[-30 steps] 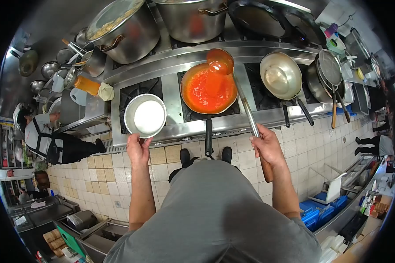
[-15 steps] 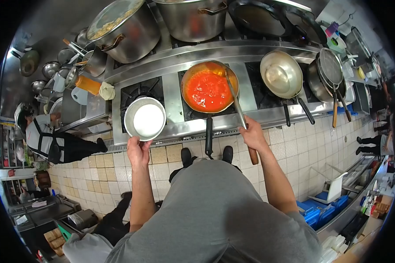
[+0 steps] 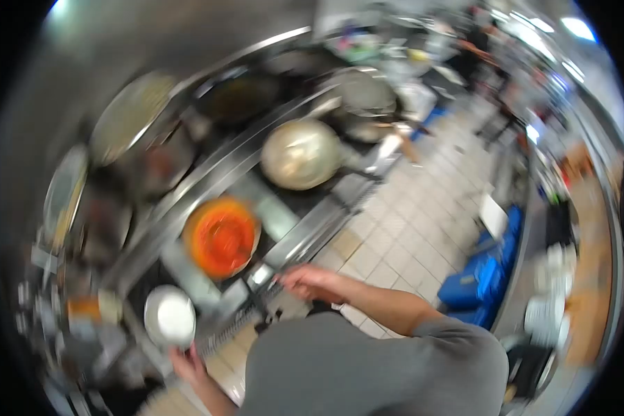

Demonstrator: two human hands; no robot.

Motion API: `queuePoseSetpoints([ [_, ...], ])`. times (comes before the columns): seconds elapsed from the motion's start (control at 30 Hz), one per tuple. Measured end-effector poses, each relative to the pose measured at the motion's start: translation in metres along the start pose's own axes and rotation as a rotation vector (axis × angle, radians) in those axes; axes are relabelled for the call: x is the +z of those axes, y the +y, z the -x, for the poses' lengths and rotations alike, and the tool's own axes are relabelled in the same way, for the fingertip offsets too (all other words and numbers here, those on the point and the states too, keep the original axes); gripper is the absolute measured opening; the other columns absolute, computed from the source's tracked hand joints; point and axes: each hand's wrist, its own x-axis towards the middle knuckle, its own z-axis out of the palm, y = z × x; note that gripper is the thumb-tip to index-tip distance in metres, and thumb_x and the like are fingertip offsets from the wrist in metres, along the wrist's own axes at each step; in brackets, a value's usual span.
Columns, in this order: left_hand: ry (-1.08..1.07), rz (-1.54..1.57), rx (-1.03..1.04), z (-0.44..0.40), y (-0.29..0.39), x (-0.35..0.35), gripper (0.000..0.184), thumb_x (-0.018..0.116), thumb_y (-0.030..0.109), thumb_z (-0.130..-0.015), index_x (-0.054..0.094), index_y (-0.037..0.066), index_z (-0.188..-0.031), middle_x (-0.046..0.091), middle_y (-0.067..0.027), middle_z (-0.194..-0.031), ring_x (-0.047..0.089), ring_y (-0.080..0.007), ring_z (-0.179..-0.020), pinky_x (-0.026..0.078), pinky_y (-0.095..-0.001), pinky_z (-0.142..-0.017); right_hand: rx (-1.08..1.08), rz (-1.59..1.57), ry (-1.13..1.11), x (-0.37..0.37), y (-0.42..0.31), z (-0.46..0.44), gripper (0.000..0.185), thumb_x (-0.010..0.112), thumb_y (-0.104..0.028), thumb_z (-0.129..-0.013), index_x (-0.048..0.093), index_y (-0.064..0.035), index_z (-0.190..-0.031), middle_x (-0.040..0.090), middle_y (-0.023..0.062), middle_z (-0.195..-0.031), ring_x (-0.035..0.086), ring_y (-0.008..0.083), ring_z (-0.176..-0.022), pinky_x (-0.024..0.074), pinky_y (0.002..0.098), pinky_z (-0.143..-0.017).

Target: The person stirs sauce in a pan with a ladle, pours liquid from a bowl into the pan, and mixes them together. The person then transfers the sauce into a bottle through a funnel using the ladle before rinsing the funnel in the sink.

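The view is smeared by motion. My left hand (image 3: pixel 188 362) is closed on the near rim of a round metal pot (image 3: pixel 150 327), which holds a white liquid (image 3: pixel 171 315). Beside it on the stove, a frying pan (image 3: pixel 189 225) contains bright red sauce (image 3: pixel 222 239). My right hand (image 3: pixel 308 281) is closed near the pan's front edge, around the handle of a ladle whose shaft is blurred and hard to follow. The ladle's bowl cannot be made out in the sauce.
Another light metal pan (image 3: pixel 300 154) sits farther along the stove (image 3: pixel 277 215), with a strainer (image 3: pixel 367 93) beyond it. Tall stockpots (image 3: pixel 145 149) line the back. Blue containers (image 3: pixel 473 281) stand across the tiled floor (image 3: pixel 402 232); people (image 3: pixel 489 52) are at the far end.
My view has swung to the right, so the stove now runs diagonally. My left hand stays at the pot's rim, and my right hand remains closed in front of the sauce pan.
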Motion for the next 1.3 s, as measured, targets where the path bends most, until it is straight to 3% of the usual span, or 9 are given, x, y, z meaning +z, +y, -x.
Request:
queuePoseSetpoints([
  [0.07, -0.230, -0.229, 0.124, -0.040, -0.024, -0.026, 0.047, 0.054, 0.025, -0.101, 0.052, -0.003, -0.139, 0.059, -0.0134, -0.134, 0.058, -0.0262, -0.121, 0.054, -0.0355, -0.097, -0.111, 0.046, 0.088, -0.009, 0.006, -0.005, 0.012, 0.067, -0.018, -0.093, 0.063, -0.0074, -0.096, 0.056, -0.0005, -0.070, 0.046, 0.0082, -0.049, 0.0347, 0.0264, -0.045],
  [0.1, -0.235, -0.887, 0.435, -0.009, -0.001, 0.000, 0.037, 0.065, -0.007, -0.090, 0.057, -0.014, -0.126, 0.066, -0.0254, -0.121, 0.065, -0.0319, -0.107, 0.057, -0.0437, -0.093, -0.156, 0.075, 0.086, -0.015, 0.008, -0.010, 0.013, 0.068, -0.017, -0.091, 0.063, -0.0055, -0.092, 0.058, 0.0005, -0.070, 0.052, 0.0098, -0.050, 0.0398, 0.0276, -0.046],
  [0.23, -0.018, -0.127, -0.056, 0.021, 0.007, 0.055, 0.045, 0.058, 0.016, -0.101, 0.052, -0.013, -0.134, 0.055, -0.0278, -0.136, 0.056, -0.0378, -0.123, 0.051, -0.0472, -0.103, -0.285, 0.441, 0.155, -0.008, -0.007, 0.009, 0.013, 0.066, -0.017, -0.091, 0.062, -0.0041, -0.092, 0.059, 0.0014, -0.071, 0.056, 0.0123, -0.050, 0.0458, 0.0299, -0.047],
  [0.33, -0.087, -0.154, -0.083, 0.016, 0.007, 0.058, 0.045, 0.053, 0.018, -0.103, 0.051, -0.012, -0.137, 0.052, -0.0277, -0.140, 0.052, -0.0377, -0.128, 0.050, -0.0471, -0.104, -0.338, 0.564, 0.177, -0.004, -0.018, 0.018, 0.013, 0.065, -0.015, -0.090, 0.063, -0.0026, -0.094, 0.060, 0.0017, -0.070, 0.057, 0.0126, -0.049, 0.0478, 0.0307, -0.047],
  [0.6, -0.336, -0.670, 0.385, -0.038, -0.016, 0.023, 0.048, 0.079, 0.021, -0.089, 0.063, -0.010, -0.123, 0.070, -0.0241, -0.114, 0.066, -0.0342, -0.100, 0.053, -0.0451, -0.089, -0.427, 0.864, 0.270, 0.009, -0.034, 0.035, 0.023, 0.063, -0.014, -0.091, 0.061, -0.0002, -0.108, 0.061, 0.0073, -0.070, 0.060, 0.0144, -0.050, 0.0513, 0.0338, -0.050],
  [0.8, -0.397, -0.611, 0.441, -0.050, -0.022, 0.016, 0.046, 0.082, 0.020, -0.086, 0.065, -0.009, -0.118, 0.072, -0.0247, -0.107, 0.068, -0.0350, -0.095, 0.053, -0.0456, -0.086, -0.569, 1.159, 0.382, -0.017, -0.013, 0.010, 0.028, 0.063, -0.013, -0.080, 0.063, -0.0006, -0.105, 0.070, 0.0233, -0.097, 0.066, 0.0424, -0.101, 0.0510, 0.0488, -0.087],
  [1.03, -0.450, -0.513, 0.357, -0.041, -0.018, 0.023, 0.044, 0.078, 0.014, -0.088, 0.063, -0.010, -0.121, 0.070, -0.0219, -0.110, 0.066, -0.0323, -0.101, 0.052, -0.0442, -0.089, -0.563, 1.270, 0.456, -0.029, 0.007, 0.001, 0.023, 0.065, -0.016, -0.085, 0.064, 0.0022, -0.100, 0.069, 0.0195, -0.086, 0.070, 0.0357, -0.084, 0.0547, 0.0459, -0.073],
  [1.2, -0.540, -0.360, 0.314, -0.043, -0.024, 0.011, 0.046, 0.074, 0.009, -0.091, 0.057, -0.010, -0.129, 0.064, -0.0203, -0.125, 0.061, -0.0313, -0.111, 0.050, -0.0434, -0.096, -0.201, 0.281, 0.202, -0.013, 0.021, -0.014, 0.020, 0.065, -0.023, -0.094, 0.064, -0.0054, -0.086, 0.058, 0.0014, -0.067, 0.051, 0.0096, -0.045, 0.0406, 0.0273, -0.039],
  [1.3, -0.423, -0.212, 0.151, -0.032, -0.011, 0.030, 0.045, 0.071, 0.006, -0.092, 0.055, -0.010, -0.131, 0.060, -0.0213, -0.130, 0.059, -0.0310, -0.117, 0.049, -0.0433, -0.100, 0.099, -0.123, -0.092, 0.007, -0.001, 0.005, 0.022, 0.066, -0.023, -0.096, 0.059, -0.0084, -0.080, 0.053, -0.0030, -0.067, 0.047, 0.0075, -0.050, 0.0364, 0.0213, -0.045],
])
